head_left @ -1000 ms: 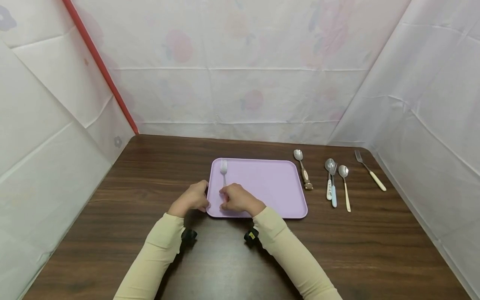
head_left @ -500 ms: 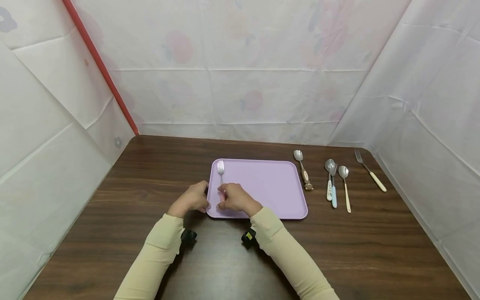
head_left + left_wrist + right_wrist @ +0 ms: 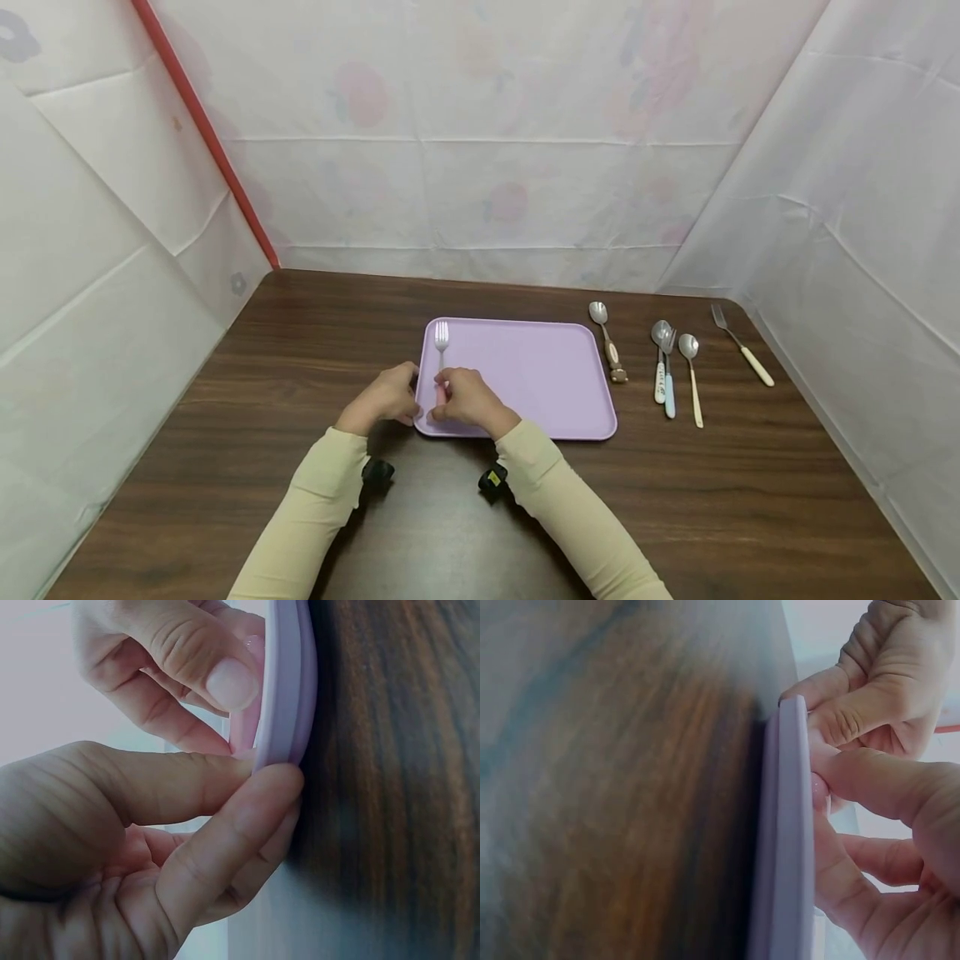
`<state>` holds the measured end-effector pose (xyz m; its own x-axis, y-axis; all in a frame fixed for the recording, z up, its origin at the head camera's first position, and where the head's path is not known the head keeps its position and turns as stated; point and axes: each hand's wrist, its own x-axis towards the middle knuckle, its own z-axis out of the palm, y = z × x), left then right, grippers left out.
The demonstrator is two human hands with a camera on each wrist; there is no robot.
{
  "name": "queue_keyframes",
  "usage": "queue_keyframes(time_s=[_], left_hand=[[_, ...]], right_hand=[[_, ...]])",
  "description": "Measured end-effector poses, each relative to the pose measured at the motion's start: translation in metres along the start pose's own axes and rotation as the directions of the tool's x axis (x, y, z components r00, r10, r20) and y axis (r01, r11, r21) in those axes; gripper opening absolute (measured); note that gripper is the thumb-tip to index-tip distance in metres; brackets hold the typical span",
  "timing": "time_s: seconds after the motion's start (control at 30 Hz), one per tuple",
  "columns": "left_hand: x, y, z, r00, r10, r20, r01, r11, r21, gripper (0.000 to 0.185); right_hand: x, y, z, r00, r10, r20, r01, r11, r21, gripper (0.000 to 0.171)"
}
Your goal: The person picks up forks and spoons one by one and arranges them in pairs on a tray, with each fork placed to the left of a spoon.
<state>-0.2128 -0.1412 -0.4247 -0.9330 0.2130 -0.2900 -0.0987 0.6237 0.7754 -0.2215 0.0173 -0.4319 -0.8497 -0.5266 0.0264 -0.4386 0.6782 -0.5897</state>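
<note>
Two hands: both at the tray's (image 3: 525, 375) near-left corner on the bench (image 3: 300, 350).
Left hand (image 3: 382, 398): pinches the rim, steadying it.
Right hand (image 3: 465, 398): fingers curled round the fork's (image 3: 441, 354) pink handle, just beside the left.

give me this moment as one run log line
left hand: pinches tray rim | right hand: holds pink-handled fork on tray | table: five more utensils right of tray

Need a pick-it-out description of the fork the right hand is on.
Start at the lilac tray in the middle of the brown table. The fork lies along its left edge, tines pointing away, the right hand on its pink handle. It is the only cutlery on the tray; the rest lies on the table to the right.
</note>
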Motion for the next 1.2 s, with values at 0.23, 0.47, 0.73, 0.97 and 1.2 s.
queue_keyframes(time_s=[0.23,0.47,0.73,0.97,1.2], left_hand=[[-0.0002,0.0002,-0.0022,1.000,0.013,0.011,-0.013,1.000,-0.001,0.055],[-0.0001,-0.0006,-0.0032,0.999,0.031,0.009,-0.031,0.999,-0.008,0.056],[0.0010,-0.0027,-0.0028,1.000,0.019,-0.001,-0.019,0.999,-0.027,0.060],[0.0003,-0.0016,-0.0021,1.000,0.023,-0.005,-0.023,0.999,-0.029,0.059],[0.0003,-0.0029,-0.0006,1.000,0.014,0.005,-0.013,0.999,-0.031,0.060]], right_hand=[[0.0006,0.0012,0.0023,1.000,-0.003,-0.019,0.003,1.000,0.001,0.057],[0.0001,0.0023,0.0030,0.999,-0.029,-0.027,0.029,1.000,-0.003,0.058],[-0.0007,0.0023,0.0023,0.999,-0.029,0.024,0.029,0.999,0.032,0.056],[-0.0020,0.0029,0.0025,0.998,-0.049,0.047,0.045,0.995,0.087,0.039],[-0.0035,0.0029,0.0018,0.997,-0.047,0.055,0.042,0.996,0.076,0.043]])
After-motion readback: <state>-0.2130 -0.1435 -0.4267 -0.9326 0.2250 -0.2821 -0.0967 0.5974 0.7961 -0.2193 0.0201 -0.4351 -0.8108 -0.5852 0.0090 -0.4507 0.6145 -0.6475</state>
